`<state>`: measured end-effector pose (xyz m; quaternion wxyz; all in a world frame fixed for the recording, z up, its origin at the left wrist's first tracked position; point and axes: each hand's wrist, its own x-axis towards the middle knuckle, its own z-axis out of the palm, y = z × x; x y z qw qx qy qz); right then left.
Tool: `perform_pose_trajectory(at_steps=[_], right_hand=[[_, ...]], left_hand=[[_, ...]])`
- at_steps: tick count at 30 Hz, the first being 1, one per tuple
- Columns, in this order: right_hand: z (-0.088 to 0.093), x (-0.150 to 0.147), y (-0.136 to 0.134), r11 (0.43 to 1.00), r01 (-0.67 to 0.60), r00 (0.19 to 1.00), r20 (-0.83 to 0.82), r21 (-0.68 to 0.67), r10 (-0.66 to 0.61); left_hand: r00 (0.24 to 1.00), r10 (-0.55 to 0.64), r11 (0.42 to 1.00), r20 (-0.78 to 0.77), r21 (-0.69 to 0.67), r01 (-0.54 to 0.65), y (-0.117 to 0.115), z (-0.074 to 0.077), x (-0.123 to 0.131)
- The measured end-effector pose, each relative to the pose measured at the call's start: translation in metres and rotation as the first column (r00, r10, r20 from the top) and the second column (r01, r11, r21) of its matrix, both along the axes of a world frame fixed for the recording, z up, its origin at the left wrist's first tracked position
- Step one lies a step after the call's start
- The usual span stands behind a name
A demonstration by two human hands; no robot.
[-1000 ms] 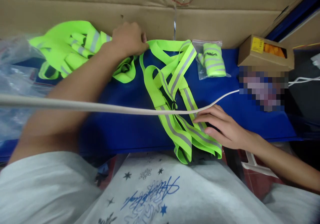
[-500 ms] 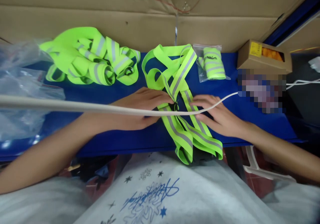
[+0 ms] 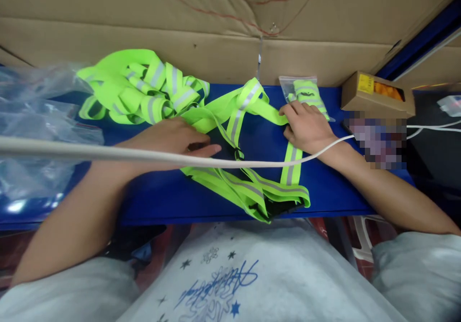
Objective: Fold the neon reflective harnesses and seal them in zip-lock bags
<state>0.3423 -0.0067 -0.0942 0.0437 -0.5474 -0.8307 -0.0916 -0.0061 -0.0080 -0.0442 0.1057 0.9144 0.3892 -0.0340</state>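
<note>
Crossed by the thin white cable, the neon-green, grey-striped fabric strap harness could snag on it if lifted, with the right hand curled gripping a band beyond, the left hand half-open, hold unclear.

One reflective harness: neon yellow-green webbing, grey stripe along several straps. I see it spread open between the left hand and the right hand, its far band folded and twisted midway. Right fingertips grip that band; left-hand contact partly hidden, grip uncertain. Small black buckle sits between both hands, to the right of the left thumb. One striped strap runs nearward from the right hand; bunched loops lie nearer me than either hand.
</note>
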Motion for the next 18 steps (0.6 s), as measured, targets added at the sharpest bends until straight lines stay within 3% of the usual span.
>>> perform_pose_trajectory(at_steps=[4, 6, 9, 11, 13, 16, 18], right_hand=[[0.001, 0.001, -0.004, 0.995, 0.074, 0.991, 0.109, 0.073, -0.081], [0.003, 0.001, -0.004, 0.994, 0.087, 0.989, 0.113, 0.072, -0.095], [0.007, -0.002, 0.004, 0.995, 0.067, 0.997, 0.022, 0.077, -0.069], [0.010, -0.009, 0.014, 0.997, 0.033, 0.996, -0.090, 0.072, -0.026], [0.014, -0.022, 0.030, 0.999, -0.019, 0.982, -0.186, 0.038, 0.026], [0.024, -0.039, 0.059, 0.985, -0.139, 0.967, -0.229, -0.106, 0.111], [0.035, -0.042, 0.077, 0.971, -0.144, 0.972, -0.212, -0.189, 0.102]], left_hand=[[0.988, 0.092, 0.995, -0.124, 0.038, -0.088, 0.002, 0.002, 0.001], [0.981, 0.157, 0.985, -0.112, 0.089, -0.147, -0.001, 0.004, 0.003], [0.962, 0.244, 0.948, 0.126, 0.177, -0.264, 0.000, 0.007, 0.006], [0.923, 0.235, 0.933, 0.304, 0.195, -0.302, 0.008, 0.006, 0.009], [0.904, 0.223, 0.932, 0.366, 0.191, -0.307, 0.024, 0.002, 0.014], [0.936, 0.246, 0.958, 0.251, 0.086, -0.274, 0.055, -0.004, 0.024], [0.959, 0.264, 0.964, 0.107, -0.005, -0.265, 0.076, -0.006, 0.031]])
